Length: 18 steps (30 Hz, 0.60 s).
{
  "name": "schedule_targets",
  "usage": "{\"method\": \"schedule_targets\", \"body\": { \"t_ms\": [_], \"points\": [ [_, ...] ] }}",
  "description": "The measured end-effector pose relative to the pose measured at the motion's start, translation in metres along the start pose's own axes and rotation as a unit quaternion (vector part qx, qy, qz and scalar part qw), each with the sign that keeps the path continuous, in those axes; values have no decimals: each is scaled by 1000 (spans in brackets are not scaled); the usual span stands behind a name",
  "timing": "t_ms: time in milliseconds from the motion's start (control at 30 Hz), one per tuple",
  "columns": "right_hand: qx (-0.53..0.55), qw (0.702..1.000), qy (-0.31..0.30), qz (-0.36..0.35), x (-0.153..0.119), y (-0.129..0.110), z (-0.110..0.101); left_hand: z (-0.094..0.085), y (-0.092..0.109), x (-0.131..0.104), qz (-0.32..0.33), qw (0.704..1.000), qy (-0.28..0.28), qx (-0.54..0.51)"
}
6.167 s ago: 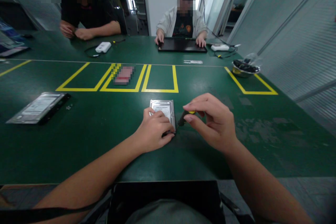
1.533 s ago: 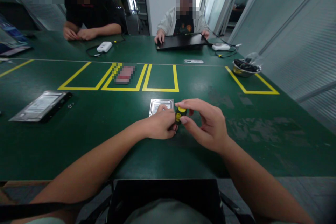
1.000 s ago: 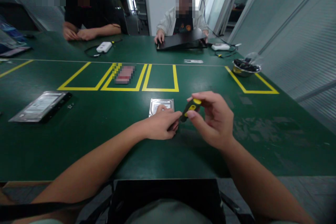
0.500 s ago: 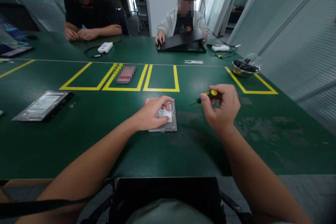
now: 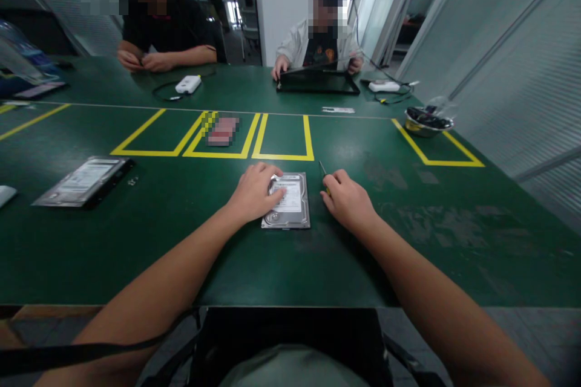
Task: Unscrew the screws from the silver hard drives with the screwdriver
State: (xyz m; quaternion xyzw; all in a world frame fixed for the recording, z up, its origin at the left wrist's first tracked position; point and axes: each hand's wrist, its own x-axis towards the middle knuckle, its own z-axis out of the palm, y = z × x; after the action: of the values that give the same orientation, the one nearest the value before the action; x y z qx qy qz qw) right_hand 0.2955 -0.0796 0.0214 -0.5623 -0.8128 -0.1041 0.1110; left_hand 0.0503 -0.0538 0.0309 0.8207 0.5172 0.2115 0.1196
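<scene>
On the green desk (image 5: 272, 272), 1 silver hard drive (image 5: 290, 219) lies flat, label (image 5: 295, 201) up. The left hand (image 5: 255, 190) rests over the drive's far left corner, thumb on the label; whether that grip clamps it cannot be told. Just right of the drive, the right hand (image 5: 348, 199) has its grip closed around a screwdriver (image 5: 328, 191), shaft (image 5: 322, 169) pointing away. Well to the left lies a 2nd drive (image 5: 80, 182).

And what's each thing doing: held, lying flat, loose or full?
Near hard drive: flat, label up, left hand on it.
Screwdriver: held in the right hand, shaft pointing away.
Left-side hard drive: lying label up, untouched.
Small bits: loose beside that drive.
Metal bowl: upright, heaped with dark things.
Pink item: lying down, otherwise too blurred to tell.
</scene>
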Motion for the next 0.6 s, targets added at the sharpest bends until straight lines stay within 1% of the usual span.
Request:
{"method": "schedule_targets", "body": {
  "t_ms": [67,133,267,400,600],
  "points": [
    [9,1000,-22,0,-1,1,2,3,-1,-1,-1,1000,6,1],
    [25,999,-28,-1,-2,2,4,7,-2,-1,-1,1000,14,0],
    [59,998,-16,4,-3,3,6,11,-6,-1,-10,999,30,-16],
    [89,996,-2,1,-4,3,9,15,-12,0,-25,997,49,-58],
    [128,992,5,-2,-6,2,11,23,-26,5,-28,988,42,-144]
  ]
}}
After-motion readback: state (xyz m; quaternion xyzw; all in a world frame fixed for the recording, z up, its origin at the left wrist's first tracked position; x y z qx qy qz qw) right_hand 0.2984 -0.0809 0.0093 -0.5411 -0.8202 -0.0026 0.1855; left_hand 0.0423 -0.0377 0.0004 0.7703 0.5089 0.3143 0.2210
